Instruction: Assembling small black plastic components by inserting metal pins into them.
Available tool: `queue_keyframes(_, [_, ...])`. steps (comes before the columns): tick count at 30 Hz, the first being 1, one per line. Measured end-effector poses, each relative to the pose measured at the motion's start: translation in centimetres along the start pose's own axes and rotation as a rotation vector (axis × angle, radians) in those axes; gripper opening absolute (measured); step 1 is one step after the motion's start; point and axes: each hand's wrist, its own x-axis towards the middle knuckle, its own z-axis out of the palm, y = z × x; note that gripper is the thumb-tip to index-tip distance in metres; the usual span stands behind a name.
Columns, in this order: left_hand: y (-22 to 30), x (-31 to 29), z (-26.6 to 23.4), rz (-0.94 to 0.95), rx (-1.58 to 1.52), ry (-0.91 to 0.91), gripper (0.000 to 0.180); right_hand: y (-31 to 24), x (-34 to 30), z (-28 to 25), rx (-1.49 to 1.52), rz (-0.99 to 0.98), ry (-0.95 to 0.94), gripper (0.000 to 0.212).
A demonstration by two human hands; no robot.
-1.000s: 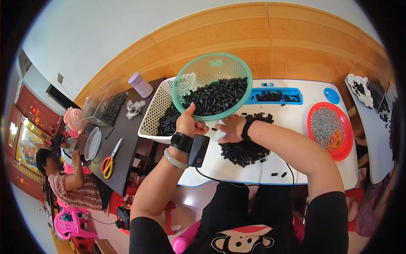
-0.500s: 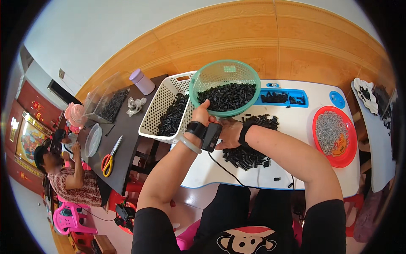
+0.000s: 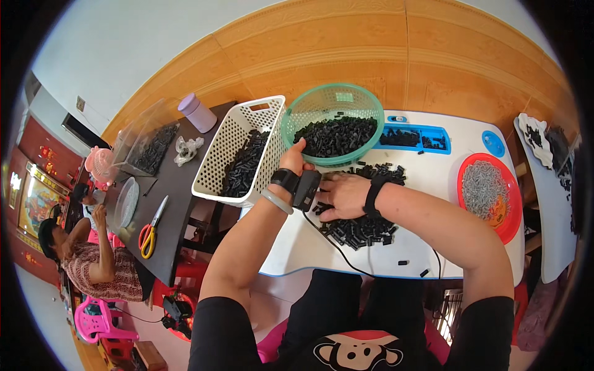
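A round green plastic colander [image 3: 291, 139] full of small black plastic parts [image 3: 337, 137] is held at its near left side by my left hand [image 3: 296, 159]. My left thumb lies against the colander's wall; the other fingers are mostly hidden below. Just in front of it, my right hand [image 3: 346, 195] rests palm down on a loose pile of black plastic parts [image 3: 365, 232], fingers spread and nothing gripped between them. A black strap circles each wrist, and the left one carries a small dark box with a cable.
Left of the colander stands a white perforated basket [image 3: 207, 179] with more black parts. A red plate [image 3: 513, 226] of grey metal pieces lies right. Behind are blue trays [image 3: 414, 151]. Scissors [image 3: 153, 232] lie on the dark table, where another person [image 3: 93, 260] sits beyond.
My right hand has come from beside the colander's underside, near my left wrist, onto the pile, and its fingers now show spread. My left hand still holds the colander.
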Motion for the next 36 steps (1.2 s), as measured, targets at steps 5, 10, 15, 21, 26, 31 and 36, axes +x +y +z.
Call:
queue_keyframes(5, [-0.5,0.4,-1.0,0.07,-0.028,0.055,0.038,-0.6,-1.3,0.5,-0.043,-0.028,0.185,0.055])
queue_keyframes(10, [-0.8,-1.2,-1.0,0.105,-0.035,0.008,0.044,0.9,-4.4,-3.7,0.016,0.078,0.028,0.037])
queue_keyframes(15, [-2.7,-3.2,-2.8,0.118,-0.259,-0.068,0.036,4.1,-10.4,-6.4,0.071,0.17,0.202,0.028])
queue_keyframes(21, [-7.2,-12.6,-4.4,0.245,-0.208,-0.304,0.021,1.6,-18.3,-10.1,0.216,0.31,0.277,0.03])
queue_keyframes(26, [-12.5,-18.4,-4.6,0.371,0.031,-0.304,0.025,-3.9,-25.6,-9.7,0.178,0.267,0.35,0.031])
queue_keyframes(31, [-17.3,-21.2,-4.5,0.311,0.041,-0.375,0.021,-8.7,-31.1,-6.1,0.275,0.555,0.399,0.022])
queue_keyframes(36, [-18.2,-23.1,-2.2,0.288,0.163,-0.413,0.02,-10.8,-34.6,-1.2,0.434,0.667,0.578,0.017])
